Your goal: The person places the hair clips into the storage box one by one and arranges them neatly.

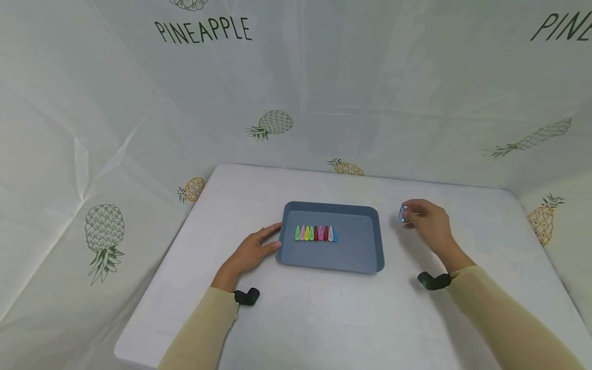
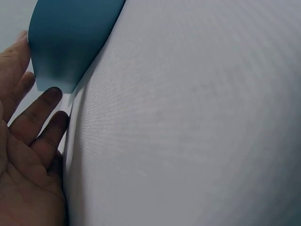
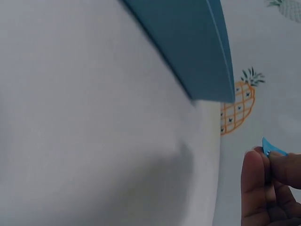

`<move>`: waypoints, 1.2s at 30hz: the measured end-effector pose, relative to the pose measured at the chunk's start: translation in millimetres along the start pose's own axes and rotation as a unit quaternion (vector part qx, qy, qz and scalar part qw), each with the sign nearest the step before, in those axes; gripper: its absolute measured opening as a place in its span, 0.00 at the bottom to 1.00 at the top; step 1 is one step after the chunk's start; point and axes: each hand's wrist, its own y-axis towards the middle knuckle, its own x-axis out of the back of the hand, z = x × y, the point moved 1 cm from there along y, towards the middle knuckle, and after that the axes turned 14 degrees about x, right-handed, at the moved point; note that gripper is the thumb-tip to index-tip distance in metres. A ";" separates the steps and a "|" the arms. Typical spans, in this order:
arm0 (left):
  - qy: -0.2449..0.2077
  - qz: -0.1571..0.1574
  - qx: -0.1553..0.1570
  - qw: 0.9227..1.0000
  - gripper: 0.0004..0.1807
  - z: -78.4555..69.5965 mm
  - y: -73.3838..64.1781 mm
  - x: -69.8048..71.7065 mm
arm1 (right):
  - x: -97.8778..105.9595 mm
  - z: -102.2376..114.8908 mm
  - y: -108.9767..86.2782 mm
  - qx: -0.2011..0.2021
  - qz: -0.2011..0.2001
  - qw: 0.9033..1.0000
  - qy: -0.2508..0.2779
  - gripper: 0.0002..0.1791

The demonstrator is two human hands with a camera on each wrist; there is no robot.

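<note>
My right hand (image 1: 426,222) pinches a blue hair clip (image 1: 401,213) between thumb and fingers, to the right of a blue-grey tray (image 1: 358,246). In the right wrist view the clip (image 3: 273,148) pokes out past the fingertips. My left hand (image 1: 251,252) rests at the tray's left edge, its fingers fairly straight and touching the rim; the left wrist view shows the fingers (image 2: 40,110) beside the tray's wall (image 2: 70,42). Inside the tray a row of several snap hair clips (image 1: 316,233) stands side by side, in green, pink, yellow, red, white and blue.
The tray lies on a white table (image 1: 296,313). Behind it hangs a pale cloth (image 1: 370,103) printed with pineapples. A black camera mount (image 1: 433,280) sits on the right wrist and another (image 1: 247,296) on the left.
</note>
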 end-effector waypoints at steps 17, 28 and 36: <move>0.001 0.002 0.004 1.000 0.35 -0.5 -2.3 0.7 | -35.3 31.9 8.5 0.002 0.002 0.999 0.043 0.15; -0.008 0.011 -0.006 1.000 0.35 0.5 -1.4 0.4 | -62.5 46.6 12.3 -0.002 0.018 0.997 0.069 0.15; -0.010 0.005 -0.002 1.000 0.35 -1.7 -2.4 0.3 | -86.3 48.5 12.7 -0.009 0.019 0.998 0.058 0.13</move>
